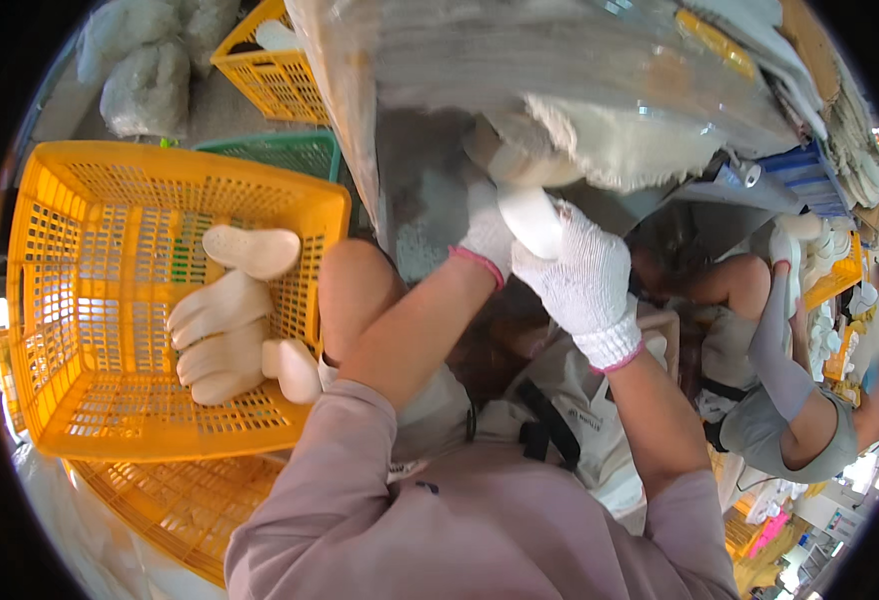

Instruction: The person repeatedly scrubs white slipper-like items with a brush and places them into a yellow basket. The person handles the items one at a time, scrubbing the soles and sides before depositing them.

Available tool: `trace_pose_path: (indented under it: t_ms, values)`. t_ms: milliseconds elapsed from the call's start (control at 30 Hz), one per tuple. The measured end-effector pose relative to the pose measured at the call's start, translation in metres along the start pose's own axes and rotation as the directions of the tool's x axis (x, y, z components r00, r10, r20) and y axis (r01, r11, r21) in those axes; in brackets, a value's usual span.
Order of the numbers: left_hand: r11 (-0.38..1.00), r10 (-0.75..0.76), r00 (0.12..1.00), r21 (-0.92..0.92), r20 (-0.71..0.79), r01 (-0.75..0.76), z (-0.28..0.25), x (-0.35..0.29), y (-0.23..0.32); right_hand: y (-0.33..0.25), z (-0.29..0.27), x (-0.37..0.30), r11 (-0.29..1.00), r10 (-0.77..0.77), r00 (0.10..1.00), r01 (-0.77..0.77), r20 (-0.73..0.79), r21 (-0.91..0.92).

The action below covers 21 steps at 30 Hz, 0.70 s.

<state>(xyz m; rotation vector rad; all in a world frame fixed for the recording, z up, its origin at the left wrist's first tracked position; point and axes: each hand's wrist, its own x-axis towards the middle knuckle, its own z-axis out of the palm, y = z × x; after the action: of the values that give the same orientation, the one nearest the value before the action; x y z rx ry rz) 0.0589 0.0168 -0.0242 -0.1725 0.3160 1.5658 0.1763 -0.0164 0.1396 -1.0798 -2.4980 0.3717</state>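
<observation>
Both my hands wear white knit gloves with pink cuffs, and they hold a white shoe sole (pixel 532 222) in front of me. My right hand (pixel 585 270) is closed round its near end, with the thumb side up. My left hand (pixel 488 230) grips the sole from the left; it is blurred and its fingers are partly hidden. Just beyond the sole is a pale, rounded, wheel-like part (pixel 520 155), smeared by motion, below a ragged cloth edge (pixel 640 150). I cannot tell whether the sole touches it.
On my left a yellow plastic basket (pixel 35 300) holds several off-white soles (pixel 255 250). It sits over another yellow basket (pixel 160 500). A green basket (pixel 290 150) and a yellow crate (pixel 275 75) stand farther back. Plastic sheeting (pixel 460 55) hangs ahead. A co-worker (pixel 790 420) sits at right.
</observation>
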Motion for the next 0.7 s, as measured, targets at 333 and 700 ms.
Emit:
trace_pose_path:
  t_ms: [333, 700]
  values:
    - [0.992, -0.088, 0.918, -0.050, 0.386, 0.116, 0.000, -0.024, 0.022, 0.006, 0.014, -0.008, 0.981, 0.075, 0.992, -0.056, -0.098, 0.188]
    - [0.947, 0.236, 0.952, -0.266, 0.195, -0.180, -0.020, -0.019, -0.017, 0.013, 0.034, -0.003, 0.970, 0.044, 0.979, 0.006, -0.201, 0.242]
